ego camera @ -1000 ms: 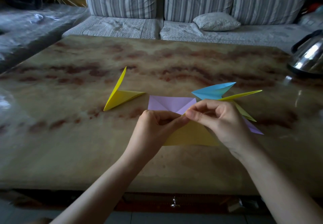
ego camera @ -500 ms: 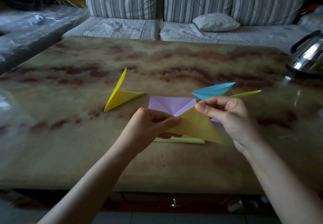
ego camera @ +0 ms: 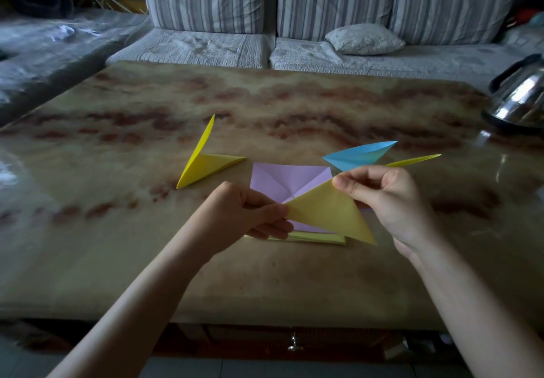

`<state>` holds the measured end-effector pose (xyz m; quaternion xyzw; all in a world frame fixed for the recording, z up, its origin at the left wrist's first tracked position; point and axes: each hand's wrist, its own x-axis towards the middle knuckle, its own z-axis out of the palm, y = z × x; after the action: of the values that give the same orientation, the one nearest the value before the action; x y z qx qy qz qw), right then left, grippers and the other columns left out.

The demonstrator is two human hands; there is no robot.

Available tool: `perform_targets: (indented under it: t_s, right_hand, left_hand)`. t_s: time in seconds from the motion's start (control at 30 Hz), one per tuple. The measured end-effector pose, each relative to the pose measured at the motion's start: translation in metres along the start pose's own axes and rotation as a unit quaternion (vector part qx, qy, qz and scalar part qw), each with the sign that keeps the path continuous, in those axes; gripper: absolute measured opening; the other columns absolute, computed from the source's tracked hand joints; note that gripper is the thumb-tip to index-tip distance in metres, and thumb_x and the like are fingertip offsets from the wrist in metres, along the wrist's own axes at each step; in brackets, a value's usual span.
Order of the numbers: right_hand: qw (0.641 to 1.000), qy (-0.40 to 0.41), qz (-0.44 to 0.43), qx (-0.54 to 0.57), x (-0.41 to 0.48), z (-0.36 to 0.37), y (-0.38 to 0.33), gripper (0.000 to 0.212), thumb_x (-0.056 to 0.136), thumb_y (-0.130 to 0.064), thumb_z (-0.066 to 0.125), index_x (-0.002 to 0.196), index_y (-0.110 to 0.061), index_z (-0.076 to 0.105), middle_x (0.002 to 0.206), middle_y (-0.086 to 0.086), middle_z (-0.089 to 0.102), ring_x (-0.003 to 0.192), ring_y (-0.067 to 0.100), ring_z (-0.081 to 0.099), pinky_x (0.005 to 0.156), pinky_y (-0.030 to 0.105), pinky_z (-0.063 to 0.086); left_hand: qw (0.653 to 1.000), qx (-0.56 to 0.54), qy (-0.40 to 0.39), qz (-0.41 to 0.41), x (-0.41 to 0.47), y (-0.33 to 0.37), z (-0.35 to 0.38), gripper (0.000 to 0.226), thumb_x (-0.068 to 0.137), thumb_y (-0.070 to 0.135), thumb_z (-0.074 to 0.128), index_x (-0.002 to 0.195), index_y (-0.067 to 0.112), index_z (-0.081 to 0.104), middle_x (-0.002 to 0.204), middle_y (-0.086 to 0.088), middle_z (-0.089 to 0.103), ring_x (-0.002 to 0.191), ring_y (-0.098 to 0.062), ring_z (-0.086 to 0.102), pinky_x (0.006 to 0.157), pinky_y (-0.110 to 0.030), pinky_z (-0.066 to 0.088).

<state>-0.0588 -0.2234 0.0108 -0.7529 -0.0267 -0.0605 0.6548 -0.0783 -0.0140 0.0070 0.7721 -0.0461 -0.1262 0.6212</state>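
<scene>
Left hand and right hand each pinch a corner of the yellow paper.
Both bare forearms reach in from below, converging. The left hand has its thumb on top and fingers curled beneath the left corner; the right hand, just beside it and slightly higher, nips the top corner between thumb and forefinger, remaining fingers curled.

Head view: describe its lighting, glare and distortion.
Head view: dim, bluish light overall, yet the yellow paper triangle reads sharp. Head view: bright glare on the steel kettle and a pale sheen on the table beside it. Head view: the wide-angle lens bows the table's edges and tilts the sofa cushions; the far left corner is murky.
</scene>
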Motion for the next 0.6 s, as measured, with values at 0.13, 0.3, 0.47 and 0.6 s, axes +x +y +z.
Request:
perform_targets:
  t_s: [0.13,0.3,0.47,0.6]
  right_hand:
    - [1.000,-0.004,0.000,-0.022,-0.001,0.000,0.002,0.004,0.072,-0.017,0.076,0.071,-0.016,0.073,0.072,0.003,0.071,0.071,0.012,0.062,0.076,0.031,0.049]
    - [0.999,0.040,0.010,-0.005,0.004,-0.011,-0.001,0.004,0.075,-0.017,0.073,0.073,-0.016,0.070,0.070,0.002,0.068,0.069,0.012,0.059,0.065,0.022,0.048]
    - [0.999,0.035,0.020,-0.007,0.002,-0.013,-0.001,0.006,0.074,-0.020,0.074,0.071,-0.017,0.070,0.068,0.001,0.066,0.064,0.009,0.057,0.060,0.021,0.048]
    - [0.999,0.004,0.023,-0.024,-0.005,0.003,0.003,0.013,0.069,-0.027,0.076,0.073,-0.016,0.072,0.071,0.002,0.069,0.069,0.011,0.059,0.073,0.031,0.048]
  left_hand:
    - [1.000,0.016,-0.022,-0.006,0.000,0.001,-0.005,0.015,0.086,0.014,0.062,0.077,0.007,0.072,0.076,-0.003,0.075,0.070,-0.013,0.072,0.061,-0.017,0.055]
    - [0.995,0.090,0.038,-0.002,0.004,-0.008,-0.018,0.014,0.086,0.009,0.063,0.078,0.001,0.071,0.069,-0.001,0.074,0.062,-0.011,0.071,0.060,-0.022,0.053]
    - [0.990,0.048,0.118,0.055,0.006,-0.005,-0.018,0.017,0.089,0.012,0.060,0.078,0.016,0.072,0.075,0.002,0.075,0.069,-0.009,0.071,0.062,-0.021,0.054]
    - [0.994,0.003,0.081,0.072,0.007,-0.005,0.005,0.018,0.074,0.040,0.073,0.089,0.030,0.071,0.083,0.000,0.076,0.078,-0.012,0.071,0.073,-0.027,0.055]
